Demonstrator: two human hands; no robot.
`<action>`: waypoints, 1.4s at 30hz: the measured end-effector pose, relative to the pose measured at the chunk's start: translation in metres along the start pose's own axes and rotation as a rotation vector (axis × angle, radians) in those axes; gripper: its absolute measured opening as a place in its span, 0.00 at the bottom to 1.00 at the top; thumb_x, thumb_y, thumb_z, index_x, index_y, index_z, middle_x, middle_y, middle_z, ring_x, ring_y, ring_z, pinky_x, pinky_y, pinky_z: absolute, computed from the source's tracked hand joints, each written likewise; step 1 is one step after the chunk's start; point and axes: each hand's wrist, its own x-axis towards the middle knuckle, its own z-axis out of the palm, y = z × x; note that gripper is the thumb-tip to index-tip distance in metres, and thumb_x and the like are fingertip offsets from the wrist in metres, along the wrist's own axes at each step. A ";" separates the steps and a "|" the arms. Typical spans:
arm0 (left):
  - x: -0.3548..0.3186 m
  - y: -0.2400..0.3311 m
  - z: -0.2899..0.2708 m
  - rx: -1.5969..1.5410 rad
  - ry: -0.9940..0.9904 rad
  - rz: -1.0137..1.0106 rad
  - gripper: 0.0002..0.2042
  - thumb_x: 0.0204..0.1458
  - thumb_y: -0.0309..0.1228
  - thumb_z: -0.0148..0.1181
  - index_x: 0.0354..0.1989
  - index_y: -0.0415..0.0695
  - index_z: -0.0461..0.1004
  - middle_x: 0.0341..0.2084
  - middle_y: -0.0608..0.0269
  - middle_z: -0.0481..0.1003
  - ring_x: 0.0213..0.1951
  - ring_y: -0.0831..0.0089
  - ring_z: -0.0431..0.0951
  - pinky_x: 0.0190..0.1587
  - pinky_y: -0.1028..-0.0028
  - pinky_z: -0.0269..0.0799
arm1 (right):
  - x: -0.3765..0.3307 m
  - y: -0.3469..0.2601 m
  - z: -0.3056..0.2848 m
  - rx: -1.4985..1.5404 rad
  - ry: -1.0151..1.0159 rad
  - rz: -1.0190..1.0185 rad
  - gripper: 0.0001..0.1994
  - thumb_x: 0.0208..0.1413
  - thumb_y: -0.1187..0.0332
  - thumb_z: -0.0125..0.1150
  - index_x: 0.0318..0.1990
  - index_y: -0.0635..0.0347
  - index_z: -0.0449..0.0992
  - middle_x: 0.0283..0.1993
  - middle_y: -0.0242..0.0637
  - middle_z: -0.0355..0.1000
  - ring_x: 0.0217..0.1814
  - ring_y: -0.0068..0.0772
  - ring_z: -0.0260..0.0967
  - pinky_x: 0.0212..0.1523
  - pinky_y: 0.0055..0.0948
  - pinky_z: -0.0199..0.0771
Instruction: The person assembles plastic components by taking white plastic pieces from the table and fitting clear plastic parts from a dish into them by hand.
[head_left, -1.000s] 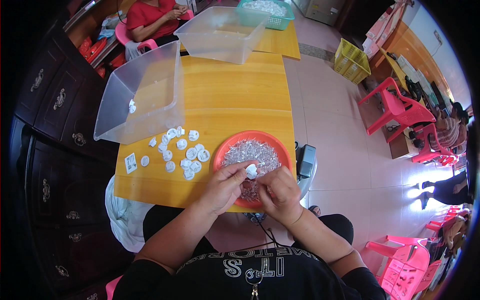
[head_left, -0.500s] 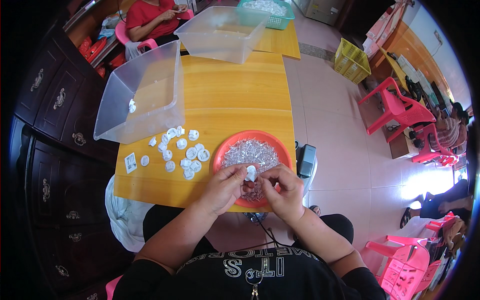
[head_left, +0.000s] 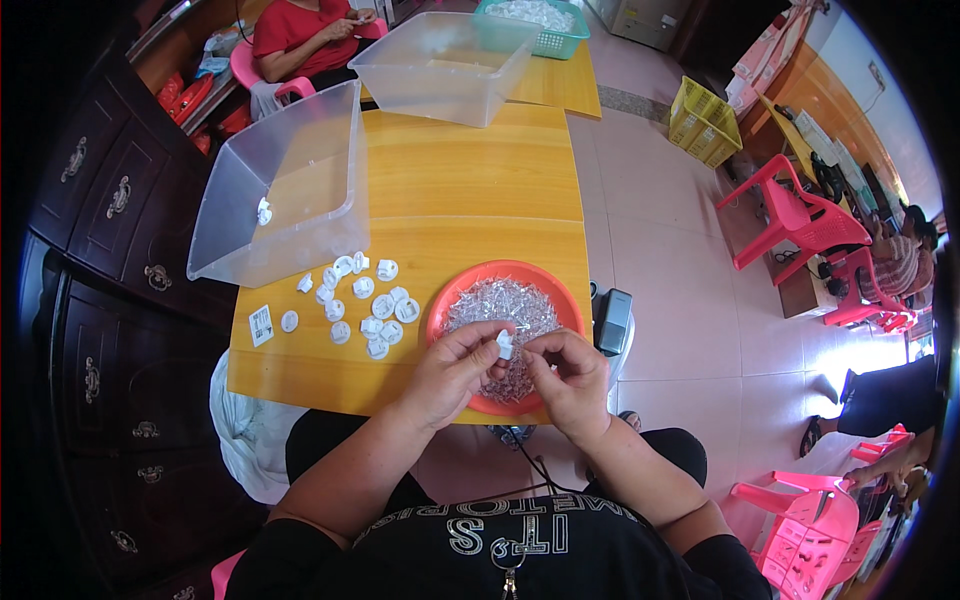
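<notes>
Between the thumb and fingers of my left hand (head_left: 452,372) is a small white plastic fitting (head_left: 505,346), tilted over the near part of an orange-red bowl (head_left: 437,318). My right hand (head_left: 572,382) is closed in a pinch just right of the fitting. Whatever lies in that pinch is too small to make out. Many small clear plastic pieces (head_left: 505,303) fill the bowl beneath both hands. To the left, several round white fittings (head_left: 371,327) lie loose on the wooden table (head_left: 470,190), some touching each other.
A clear plastic bin (head_left: 280,245) with a white fitting inside stands at the table's left; another clear bin (head_left: 440,85) is at the far end. A printed card (head_left: 261,325) lies near the left edge. Across the table sits a person in red (head_left: 300,40). Pink chairs (head_left: 800,215) stand right.
The white fitting in my left hand has shifted slightly right and turned a little. My right hand stays pinched beside it. At far right, a person has moved in beside a pink chair.
</notes>
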 end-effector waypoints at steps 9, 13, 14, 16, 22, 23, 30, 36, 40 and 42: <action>-0.001 -0.001 -0.005 -0.053 -0.041 -0.053 0.15 0.63 0.29 0.51 0.57 0.39 0.69 0.45 0.64 0.73 0.44 0.76 0.73 0.46 0.73 0.71 | 0.005 -0.002 -0.002 -0.284 0.037 -0.465 0.08 0.42 0.85 0.62 0.31 0.64 0.75 0.31 0.41 0.74 0.32 0.37 0.72 0.33 0.29 0.72; -0.001 -0.001 -0.005 -0.037 -0.048 -0.063 0.14 0.63 0.29 0.51 0.56 0.39 0.69 0.45 0.63 0.73 0.44 0.75 0.73 0.45 0.73 0.71 | 0.005 -0.001 -0.002 -0.294 0.033 -0.487 0.08 0.42 0.85 0.63 0.31 0.64 0.75 0.31 0.41 0.74 0.32 0.36 0.72 0.34 0.28 0.72; -0.001 -0.001 -0.005 -0.032 -0.065 -0.074 0.14 0.63 0.29 0.51 0.56 0.39 0.69 0.45 0.63 0.73 0.44 0.75 0.73 0.46 0.73 0.72 | 0.005 0.000 -0.002 -0.304 0.015 -0.488 0.08 0.42 0.85 0.63 0.31 0.64 0.76 0.31 0.41 0.74 0.32 0.37 0.72 0.34 0.28 0.72; -0.001 -0.002 -0.006 -0.034 -0.047 -0.068 0.15 0.63 0.29 0.51 0.56 0.39 0.69 0.45 0.62 0.73 0.44 0.75 0.73 0.46 0.73 0.72 | 0.005 0.000 -0.002 -0.312 -0.006 -0.487 0.08 0.43 0.84 0.63 0.31 0.64 0.76 0.31 0.42 0.74 0.32 0.37 0.72 0.34 0.28 0.72; 0.000 0.001 -0.006 -0.043 -0.041 -0.020 0.15 0.62 0.29 0.53 0.55 0.36 0.69 0.44 0.60 0.73 0.44 0.74 0.74 0.46 0.73 0.72 | -0.002 0.006 -0.003 0.078 -0.090 -0.021 0.05 0.53 0.81 0.62 0.37 0.65 0.76 0.34 0.35 0.76 0.35 0.24 0.72 0.37 0.24 0.73; 0.000 0.001 -0.007 -0.048 -0.039 -0.017 0.15 0.62 0.28 0.53 0.55 0.35 0.69 0.44 0.60 0.74 0.44 0.74 0.74 0.46 0.73 0.72 | -0.001 0.006 -0.003 0.165 -0.113 0.046 0.05 0.54 0.81 0.62 0.37 0.66 0.76 0.35 0.34 0.75 0.36 0.22 0.71 0.39 0.23 0.73; -0.003 0.005 -0.007 -0.088 -0.059 -0.036 0.15 0.60 0.27 0.55 0.54 0.35 0.70 0.44 0.59 0.74 0.43 0.74 0.74 0.45 0.74 0.72 | 0.006 0.007 -0.010 0.150 -0.248 -0.009 0.03 0.51 0.80 0.65 0.32 0.65 0.76 0.34 0.33 0.73 0.37 0.23 0.70 0.40 0.22 0.70; -0.003 0.009 -0.005 -0.049 -0.092 -0.019 0.14 0.58 0.25 0.58 0.52 0.35 0.72 0.41 0.60 0.75 0.40 0.75 0.74 0.44 0.76 0.71 | 0.003 0.005 -0.008 0.050 -0.203 -0.070 0.04 0.50 0.81 0.64 0.30 0.65 0.76 0.33 0.34 0.72 0.34 0.23 0.68 0.35 0.22 0.68; -0.003 0.014 0.001 0.075 -0.077 -0.004 0.14 0.57 0.24 0.60 0.51 0.36 0.72 0.39 0.61 0.76 0.38 0.77 0.74 0.43 0.77 0.72 | 0.000 0.006 -0.008 0.016 -0.166 -0.141 0.04 0.50 0.81 0.65 0.31 0.65 0.76 0.33 0.34 0.71 0.33 0.22 0.68 0.32 0.21 0.67; -0.003 0.015 0.003 0.130 -0.067 0.027 0.14 0.56 0.24 0.60 0.51 0.36 0.72 0.39 0.62 0.76 0.38 0.77 0.74 0.43 0.77 0.72 | 0.000 0.007 -0.007 0.006 -0.153 -0.123 0.04 0.50 0.81 0.65 0.31 0.65 0.76 0.33 0.34 0.72 0.31 0.20 0.67 0.31 0.19 0.66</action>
